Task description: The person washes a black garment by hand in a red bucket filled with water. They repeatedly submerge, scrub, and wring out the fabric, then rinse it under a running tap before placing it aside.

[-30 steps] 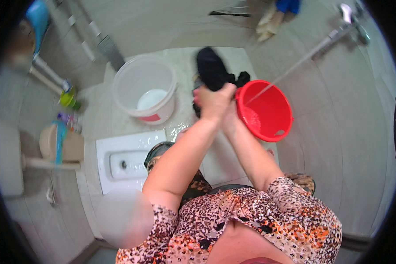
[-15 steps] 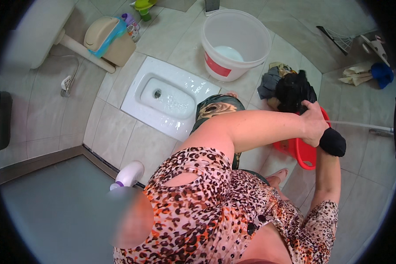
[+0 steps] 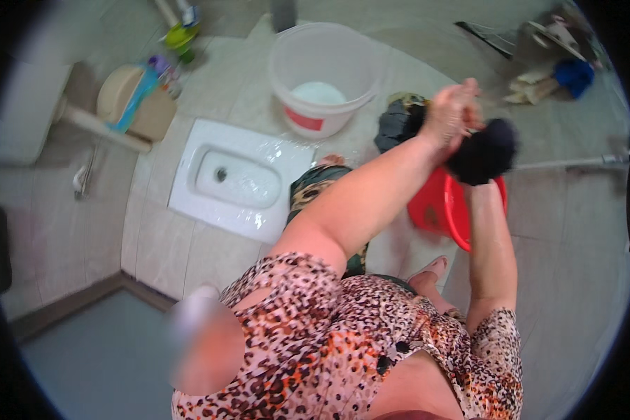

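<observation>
My right forearm reaches up from the lower right and ends in a dark, rounded piece of black cloth (image 3: 483, 151), perhaps a sock. The cloth covers my right hand (image 3: 481, 175), so its fingers are hidden. Close to the cloth's upper left is my left hand (image 3: 453, 115), raised, its fingers stretched out and somewhat blurred, with nothing visible in it. Below both hands stands a red basin or bucket (image 3: 462, 220). A thin stream of water (image 3: 539, 166) runs toward the cloth from a spout (image 3: 605, 162) at the right wall.
Beyond my left forearm lies a heap of dark clothes (image 3: 399, 126). A large white bucket (image 3: 325, 70) with whitish liquid stands farther back. Left are a squat toilet (image 3: 238, 178) and a beige bin (image 3: 154, 115). A blue cloth (image 3: 574, 77) is at the upper right.
Both hands have risen up and left, away from the red basin, the black cloth moving with the right one. My left hand has come off the right wrist area. The whole view has shifted.
</observation>
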A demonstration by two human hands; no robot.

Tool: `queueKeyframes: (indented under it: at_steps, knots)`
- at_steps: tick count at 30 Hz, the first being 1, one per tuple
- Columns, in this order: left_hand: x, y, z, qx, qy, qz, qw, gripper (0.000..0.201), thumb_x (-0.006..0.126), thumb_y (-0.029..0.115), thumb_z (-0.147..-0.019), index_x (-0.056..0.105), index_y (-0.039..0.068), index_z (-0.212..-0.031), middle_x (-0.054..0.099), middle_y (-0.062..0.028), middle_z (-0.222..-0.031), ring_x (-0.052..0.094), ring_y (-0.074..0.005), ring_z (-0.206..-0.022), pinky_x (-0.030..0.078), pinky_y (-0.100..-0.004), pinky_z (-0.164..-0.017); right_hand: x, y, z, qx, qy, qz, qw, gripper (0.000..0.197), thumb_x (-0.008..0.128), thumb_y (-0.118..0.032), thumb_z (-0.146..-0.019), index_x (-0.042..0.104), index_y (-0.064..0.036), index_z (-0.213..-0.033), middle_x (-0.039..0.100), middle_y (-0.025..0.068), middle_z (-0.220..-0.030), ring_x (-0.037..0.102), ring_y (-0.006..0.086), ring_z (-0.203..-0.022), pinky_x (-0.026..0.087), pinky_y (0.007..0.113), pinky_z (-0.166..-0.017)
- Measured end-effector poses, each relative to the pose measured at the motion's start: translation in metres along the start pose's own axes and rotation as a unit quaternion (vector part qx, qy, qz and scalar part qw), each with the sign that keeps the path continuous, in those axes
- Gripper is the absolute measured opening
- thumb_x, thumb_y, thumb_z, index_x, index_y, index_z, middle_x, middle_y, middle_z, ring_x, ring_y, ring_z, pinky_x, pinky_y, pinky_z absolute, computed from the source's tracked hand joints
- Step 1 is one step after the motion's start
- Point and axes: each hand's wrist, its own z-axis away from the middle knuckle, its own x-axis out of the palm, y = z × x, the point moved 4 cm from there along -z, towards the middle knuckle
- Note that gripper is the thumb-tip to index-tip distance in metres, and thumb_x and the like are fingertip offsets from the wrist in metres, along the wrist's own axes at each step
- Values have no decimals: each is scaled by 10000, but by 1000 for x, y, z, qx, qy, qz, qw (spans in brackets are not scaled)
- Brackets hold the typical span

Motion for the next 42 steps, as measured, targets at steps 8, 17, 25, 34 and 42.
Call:
queueKeyframes:
  at_steps: [8,17,25,34,42]
  knots:
    - [-76,-27,-16,67,328,-352,874,751,778,517,-731,511,-75,-1107,605,-125,-974,583,-200,-865,487,-335,-768,75,6,20,23,5,366,930,494,464,-345,-945,571,123,-1061,647,173,-993,637,236,-845,519,348,-699]
    - [-66,-58,-12,-209,151,-14,966,369,723,366,-777,632,27,-892,647,-113,-874,609,-251,-791,488,-423,-716,88,-14,68,-159,-38,640,750,469,509,-345,-928,530,74,-1138,568,263,-1190,564,382,-1085,460,428,-907]
    - [-32,-30,6,-240,50,138,960,347,519,272,-849,579,-27,-1014,659,-187,-938,664,-327,-841,570,-411,-736,16,61,51,43,-95,-155,982,540,371,-476,-995,516,-54,-1300,560,157,-1266,550,243,-1150,441,393,-994]
    - [17,-7,45,-105,122,138,977,430,508,276,-826,521,-23,-1134,645,-185,-987,633,-325,-905,557,-411,-766,72,72,-22,-13,-287,-331,899,744,523,-657,-832,481,-74,-1292,454,185,-1348,498,294,-1189,412,420,-1028]
    - [-17,-39,20,-229,45,119,965,330,641,286,-860,619,4,-1031,670,-97,-845,650,-210,-684,550,-315,-668,28,-8,-79,-32,-42,16,998,252,683,-246,-839,649,-78,-1024,655,89,-937,645,211,-752,542,332,-694]
